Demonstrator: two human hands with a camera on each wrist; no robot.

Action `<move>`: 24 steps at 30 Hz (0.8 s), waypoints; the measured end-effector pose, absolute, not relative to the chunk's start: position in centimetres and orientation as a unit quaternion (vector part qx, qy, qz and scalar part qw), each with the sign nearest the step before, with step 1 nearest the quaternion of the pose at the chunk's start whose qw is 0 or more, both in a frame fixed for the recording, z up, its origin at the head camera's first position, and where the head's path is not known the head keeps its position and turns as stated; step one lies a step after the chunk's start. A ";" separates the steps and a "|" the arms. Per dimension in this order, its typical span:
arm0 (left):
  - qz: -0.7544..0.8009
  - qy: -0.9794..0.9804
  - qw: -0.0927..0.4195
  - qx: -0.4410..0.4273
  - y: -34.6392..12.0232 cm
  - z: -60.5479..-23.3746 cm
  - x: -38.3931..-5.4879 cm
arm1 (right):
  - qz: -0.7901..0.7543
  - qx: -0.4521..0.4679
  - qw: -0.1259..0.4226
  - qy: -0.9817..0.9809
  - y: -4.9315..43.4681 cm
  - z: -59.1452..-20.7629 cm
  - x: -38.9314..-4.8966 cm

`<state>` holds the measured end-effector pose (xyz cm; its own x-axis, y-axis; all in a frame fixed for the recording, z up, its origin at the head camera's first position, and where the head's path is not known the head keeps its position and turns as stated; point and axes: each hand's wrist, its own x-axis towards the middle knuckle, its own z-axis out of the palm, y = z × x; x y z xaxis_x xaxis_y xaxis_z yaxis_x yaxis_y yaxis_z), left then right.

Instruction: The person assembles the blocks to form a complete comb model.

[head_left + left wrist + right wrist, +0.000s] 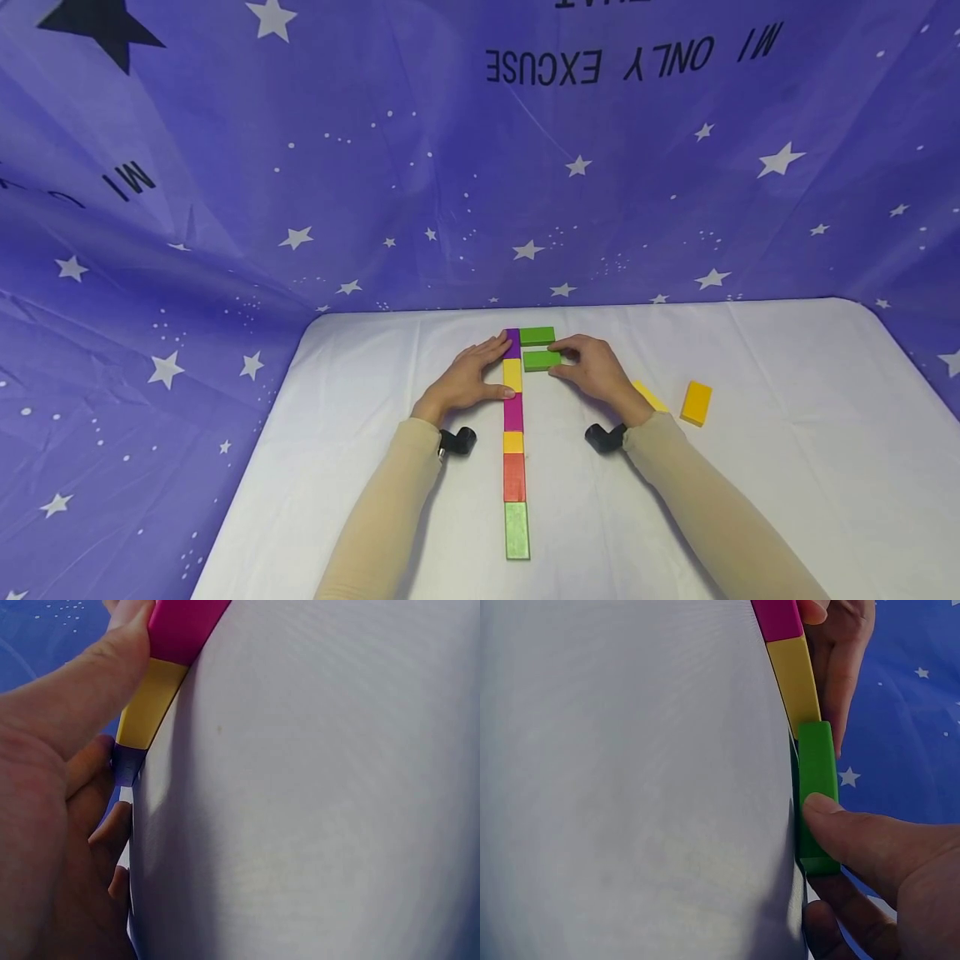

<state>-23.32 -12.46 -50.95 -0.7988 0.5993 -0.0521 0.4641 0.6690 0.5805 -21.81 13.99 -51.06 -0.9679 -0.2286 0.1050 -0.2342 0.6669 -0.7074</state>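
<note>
My right hand (596,369) pinches a green block (537,362) between thumb and fingers, at its right end. The right wrist view shows the thumb on this green block (819,761). Another green block (537,337) lies parallel just beyond it, against the purple block (513,343) at the far end of a straight row. My left hand (467,377) rests along the row's left side, fingers spread, fingertips at the purple block. Its thumb reaches the row where the yellow block (512,375) meets the magenta block (513,414).
Toward me the row continues with an orange block (513,442), a red block (514,477) and a light green block (517,530). Right of my right hand lie an orange block (697,403) and a partly hidden yellow block (651,397). A starry purple cloth (450,192) hangs behind the white table (810,433).
</note>
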 end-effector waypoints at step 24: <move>0.282 0.905 0.122 0.293 -12.3 -50.9 -23.3 | 0.371 0.122 -0.016 -0.920 13.5 -50.7 -22.0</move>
<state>-23.29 -12.35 -50.85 -0.7989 0.5989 -0.0564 0.4608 0.6696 0.5825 -22.04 13.48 -50.68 -0.9698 -0.2359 0.0613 -0.2124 0.6948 -0.6871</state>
